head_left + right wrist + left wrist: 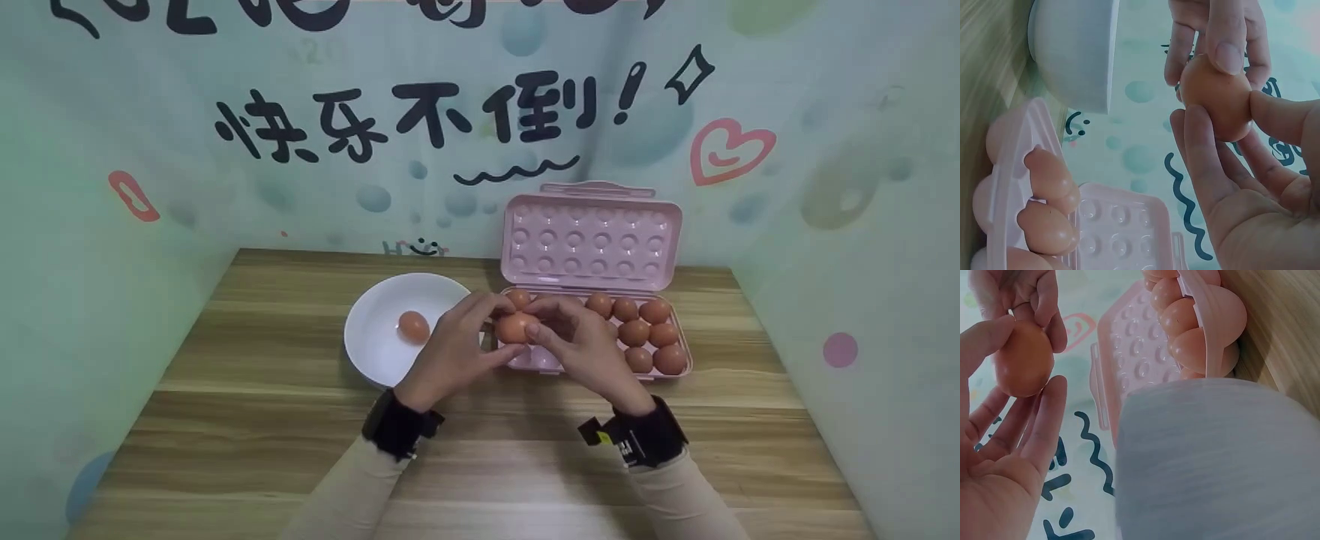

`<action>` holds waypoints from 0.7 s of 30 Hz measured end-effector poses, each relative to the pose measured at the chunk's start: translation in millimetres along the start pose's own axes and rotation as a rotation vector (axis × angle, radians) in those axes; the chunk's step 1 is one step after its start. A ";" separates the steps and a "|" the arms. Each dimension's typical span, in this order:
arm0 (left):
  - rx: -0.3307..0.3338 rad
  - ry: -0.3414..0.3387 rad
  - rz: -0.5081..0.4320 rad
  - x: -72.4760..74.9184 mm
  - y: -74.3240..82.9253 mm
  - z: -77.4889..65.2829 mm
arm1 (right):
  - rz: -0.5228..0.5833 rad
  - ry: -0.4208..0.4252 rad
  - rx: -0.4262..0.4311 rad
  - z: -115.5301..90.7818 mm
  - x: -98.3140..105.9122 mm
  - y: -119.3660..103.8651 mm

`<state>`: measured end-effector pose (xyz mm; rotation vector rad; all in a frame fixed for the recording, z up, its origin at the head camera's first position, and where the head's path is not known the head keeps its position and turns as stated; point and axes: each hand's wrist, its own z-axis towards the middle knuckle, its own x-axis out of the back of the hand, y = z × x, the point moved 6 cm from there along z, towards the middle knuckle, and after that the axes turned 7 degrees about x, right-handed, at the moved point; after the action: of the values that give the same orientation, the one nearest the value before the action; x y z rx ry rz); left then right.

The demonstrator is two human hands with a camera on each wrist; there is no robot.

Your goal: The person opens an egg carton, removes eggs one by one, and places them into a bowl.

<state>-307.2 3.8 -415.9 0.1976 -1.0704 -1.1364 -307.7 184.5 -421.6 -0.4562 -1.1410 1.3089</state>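
Both hands meet around one brown egg [514,328], raised in front of the egg carton. My left hand [456,346] pinches it between thumb and fingers from the left. From the right, my right hand [589,351] holds the same egg, its thumb and fingertips against the shell in the right wrist view. The pink carton [591,281] stands with its lid up, several brown eggs [634,332] in its right part. Some front-left cells [541,358] hold no egg; the hands hide part of the rest. A white bowl [367,330] to the left contains one egg [414,328].
Everything stands on a wood-grain table [247,420]. Printed cloth walls [330,202] enclose its back and sides. The bowl is close to the carton's left end, and the raised lid [600,238] stands just before the back wall.
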 end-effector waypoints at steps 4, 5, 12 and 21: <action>-0.014 0.003 0.019 1.2 1.9 -0.2 | -0.001 -0.016 0.013 -1.6 0.7 -3.2; -0.013 -0.002 0.023 1.6 1.9 -0.4 | -0.010 -0.021 0.022 -2.0 1.4 -4.1; 0.031 -0.030 0.060 10.1 -3.3 -1.0 | -0.171 -0.049 0.128 -2.6 14.7 -10.1; 0.080 -0.059 0.088 28.3 -11.9 -1.2 | -0.583 -0.107 0.255 -7.2 37.7 -11.2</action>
<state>-313.5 -24.9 -407.2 0.1794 -1.1670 -1.0268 -301.3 217.9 -400.7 0.1356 -1.0682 0.9485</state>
